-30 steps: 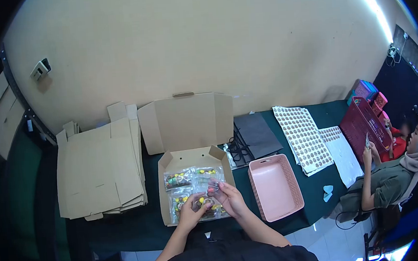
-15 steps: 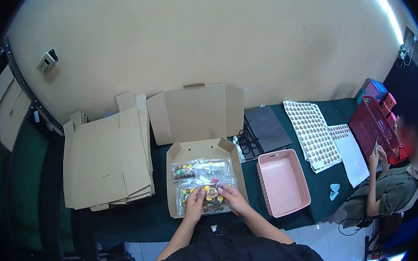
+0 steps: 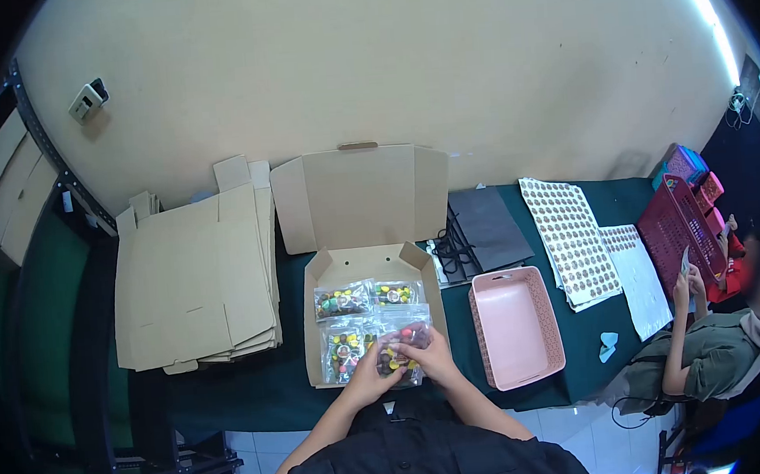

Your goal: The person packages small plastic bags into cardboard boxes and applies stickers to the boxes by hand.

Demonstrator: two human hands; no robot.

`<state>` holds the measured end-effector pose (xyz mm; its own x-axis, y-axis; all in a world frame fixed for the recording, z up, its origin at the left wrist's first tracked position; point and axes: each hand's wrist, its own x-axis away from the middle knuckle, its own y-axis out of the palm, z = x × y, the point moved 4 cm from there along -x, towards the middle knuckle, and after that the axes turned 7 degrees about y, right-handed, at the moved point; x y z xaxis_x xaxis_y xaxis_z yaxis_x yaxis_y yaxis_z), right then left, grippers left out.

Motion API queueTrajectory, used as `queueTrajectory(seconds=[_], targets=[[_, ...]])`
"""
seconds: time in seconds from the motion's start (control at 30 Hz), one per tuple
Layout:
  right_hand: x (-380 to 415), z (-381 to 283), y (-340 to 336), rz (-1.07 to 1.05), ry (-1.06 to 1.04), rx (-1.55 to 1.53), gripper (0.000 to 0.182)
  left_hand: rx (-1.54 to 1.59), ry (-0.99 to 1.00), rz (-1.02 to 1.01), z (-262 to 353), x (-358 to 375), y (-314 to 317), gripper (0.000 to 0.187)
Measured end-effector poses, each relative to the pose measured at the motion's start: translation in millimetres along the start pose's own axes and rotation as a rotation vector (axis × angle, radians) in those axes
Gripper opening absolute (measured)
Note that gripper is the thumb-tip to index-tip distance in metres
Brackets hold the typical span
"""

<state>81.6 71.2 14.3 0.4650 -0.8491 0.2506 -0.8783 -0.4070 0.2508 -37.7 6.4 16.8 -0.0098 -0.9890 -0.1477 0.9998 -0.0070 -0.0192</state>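
Observation:
Both of my hands grip a clear bag of colourful candies (image 3: 402, 338) over the front right of an open cardboard box (image 3: 316, 365). My left hand (image 3: 374, 376) closes on the bag's lower left side. On its right side, my right hand (image 3: 435, 356) is closed with the thumb across the front. Inside the box lie other clear candy bags: one at the back left (image 3: 342, 301), one at the back right (image 3: 395, 295) and one at the front left (image 3: 344, 352). The box lid (image 3: 361, 199) stands raised against the wall.
Flattened cardboard boxes (image 3: 194, 281) are stacked at left. To the right are a pink basket (image 3: 519, 329), black paper bags (image 3: 490, 229), sticker sheets (image 3: 572, 241) and a maroon basket (image 3: 674, 225). A co-worker (image 3: 723, 354) sits at the right end, holding something small.
The candy bag in my hands has shifted slightly right and down, uncovering more of the bags in the box. My head view has moved a little.

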Motion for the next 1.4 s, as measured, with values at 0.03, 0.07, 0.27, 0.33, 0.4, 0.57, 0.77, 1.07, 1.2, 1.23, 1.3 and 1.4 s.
queueTrajectory(seconds=[0.03, 0.07, 0.27, 0.33, 0.4, 0.57, 0.77, 1.07, 1.2, 1.23, 1.3, 1.4], targets=[[-0.8, -0.7, -5.9, 0.077, -0.018, 0.084, 0.023, -0.002, 0.002, 0.001, -0.8, 0.0, -2.9, 0.060], [-2.2, 2.4, -12.1, 0.143, 0.080, -0.077, 0.018, -0.044, -0.059, -0.102, -4.0, 1.1, -3.7, 0.062], [-17.3, 1.7, -67.7, 0.089, 0.156, -0.033, 0.012, -0.075, -0.222, -0.017, -21.8, 1.8, -32.6, 0.054], [-23.2, 6.8, -73.4, 0.066, 0.195, 0.045, 0.011, 0.070, -0.225, 0.146, -34.2, -7.5, -51.0, 0.046], [-41.2, 17.5, -83.4, 0.190, 0.150, 0.008, 0.010, 0.209, -0.295, 0.236, -48.2, -21.6, -66.6, 0.042], [-88.6, 29.6, -82.6, 0.310, 0.032, -0.127, 0.010, 0.166, -0.072, 0.495, -50.2, -56.6, -115.1, 0.025], [-81.1, -0.6, -56.7, 0.718, -0.360, 0.950, 0.041, -0.438, 0.033, 0.679, -73.0, -56.6, -148.0, 0.016], [-110.3, 35.1, -35.9, 0.158, -0.405, 1.320, 0.042, -0.806, -0.037, 0.816, -78.8, -78.8, -160.6, 0.023], [-118.2, 30.2, -28.8, 0.197, -0.434, 1.349, 0.054, -0.751, -0.107, 0.846, -111.9, -105.4, -188.2, 0.031], [-119.2, 14.8, -30.2, 0.287, -0.463, 1.325, 0.057, -0.661, -0.158, 0.856, -124.9, -110.4, -196.0, 0.031], [-130.7, -2.1, -39.4, 0.293, -0.494, 1.388, 0.060, -0.527, -0.191, 0.885, -149.5, -114.3, -205.7, 0.028], [-164.9, -19.7, -66.7, 0.499, -0.475, 1.299, 0.056, -0.482, -0.117, 0.590, -168.8, -123.2, -203.7, 0.033]])
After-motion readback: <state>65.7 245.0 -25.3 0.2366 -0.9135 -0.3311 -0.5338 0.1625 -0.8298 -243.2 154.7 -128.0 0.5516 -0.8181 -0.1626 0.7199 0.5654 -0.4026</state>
